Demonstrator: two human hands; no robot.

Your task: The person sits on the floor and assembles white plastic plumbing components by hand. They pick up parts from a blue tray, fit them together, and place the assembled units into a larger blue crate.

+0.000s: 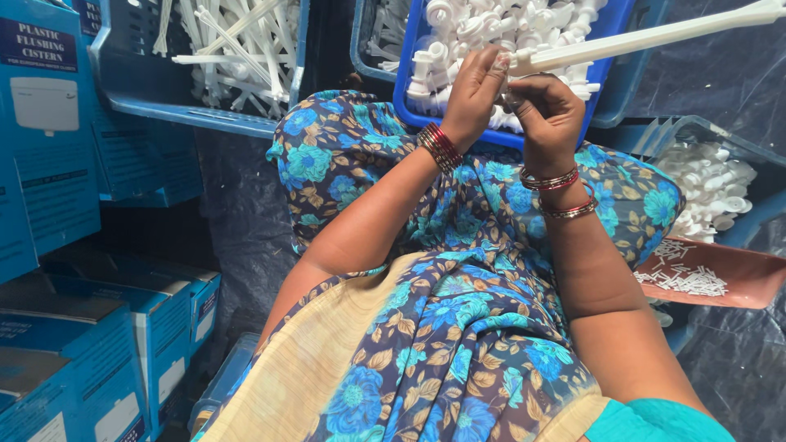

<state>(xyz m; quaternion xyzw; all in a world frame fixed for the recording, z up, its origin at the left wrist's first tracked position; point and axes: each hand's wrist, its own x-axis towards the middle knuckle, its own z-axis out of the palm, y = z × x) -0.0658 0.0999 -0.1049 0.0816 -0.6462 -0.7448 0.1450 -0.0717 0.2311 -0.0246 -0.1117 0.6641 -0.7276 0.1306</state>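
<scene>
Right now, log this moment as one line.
left hand: pinching rod end | right hand: gripping long white plastic rod | below: blue crate of white fittings

Smooth white plastic rod

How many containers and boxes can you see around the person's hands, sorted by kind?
Blue plastic crates: 4 (one with long white rods, one dark one behind, one bright blue under the hands, one at right with small white fittings)
Brown trays: 1, holding small white pins
Blue cardboard boxes: at least 5, stacked at left
Total: at least 10
</scene>
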